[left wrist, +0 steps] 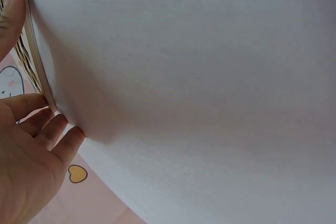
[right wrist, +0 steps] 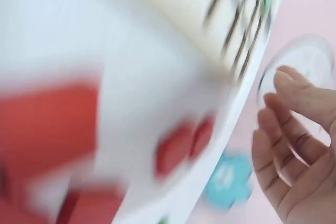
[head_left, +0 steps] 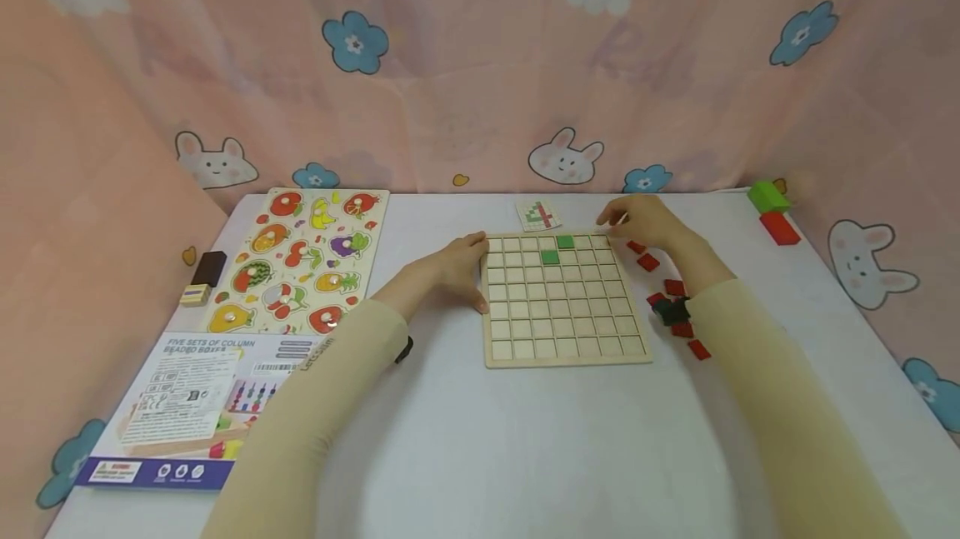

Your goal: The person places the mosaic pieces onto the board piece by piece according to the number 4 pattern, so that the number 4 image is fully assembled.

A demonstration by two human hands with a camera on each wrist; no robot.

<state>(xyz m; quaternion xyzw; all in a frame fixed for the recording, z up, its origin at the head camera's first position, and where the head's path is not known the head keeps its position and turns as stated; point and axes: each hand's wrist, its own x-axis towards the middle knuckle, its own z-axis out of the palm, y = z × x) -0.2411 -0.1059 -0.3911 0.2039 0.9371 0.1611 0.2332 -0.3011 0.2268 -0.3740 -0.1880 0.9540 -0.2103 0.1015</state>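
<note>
Head view showed us a board [head_left: 562, 306] lying flat on a white table [head_left: 540, 439], near the middle and slightly to the right. It was square, pale wood, with thin dark lines dividing it into rows of small recessed cells inside a plain raised rim. Most cells were bare wood. Two green tiles [head_left: 550, 257] sat near its far edge, one in the farthest row and the other a row nearer and one column to the left, so that they met diagonally at their corners.

We saw the left hand [head_left: 456, 268] resting along the board's left edge, its thumb and fingers spread, touching the wood rather than clasping it. The right hand [head_left: 647, 218] was just beyond the far right corner, its fingers loosely bent; the blurred right wrist view showed us a gap between thumb and forefinger, and we made out nothing in its grasp.

Scattered red tiles [head_left: 648, 262] lay to the right of the board, partly beneath the right arm. Just behind the board was a small white card [head_left: 540, 217] printed with green and red squares. Farther left we saw a fruit puzzle [head_left: 300, 231], overlapped in our view by a box [head_left: 180, 406].
</note>
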